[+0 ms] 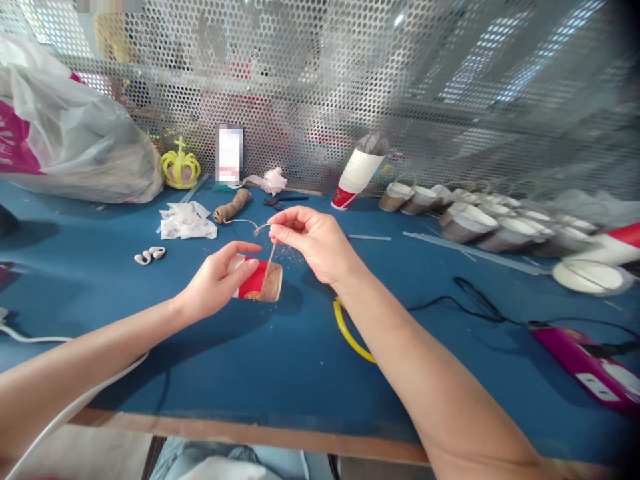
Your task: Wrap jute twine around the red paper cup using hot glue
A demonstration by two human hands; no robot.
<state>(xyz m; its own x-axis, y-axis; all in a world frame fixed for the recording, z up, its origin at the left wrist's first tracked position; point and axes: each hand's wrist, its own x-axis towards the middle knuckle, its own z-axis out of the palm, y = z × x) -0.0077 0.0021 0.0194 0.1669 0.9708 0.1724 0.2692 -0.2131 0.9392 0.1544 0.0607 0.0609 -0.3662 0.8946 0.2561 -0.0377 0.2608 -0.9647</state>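
I see two bare hands over one blue table (210, 380): the left hand (213, 280) has its thumb and fingers curled partway round one smooth red and white paper cup (253, 279), tipped sideways, and the right hand (300, 233) has its fingertips pinched tight on one thin, rough brown twine (271, 283). The twine wraps one end of the cup, near one lumpy twine bundle (233, 205). Farther back are one yellow crown (181, 170) with a cross on top and one leaning stack of paper cups (357, 175)
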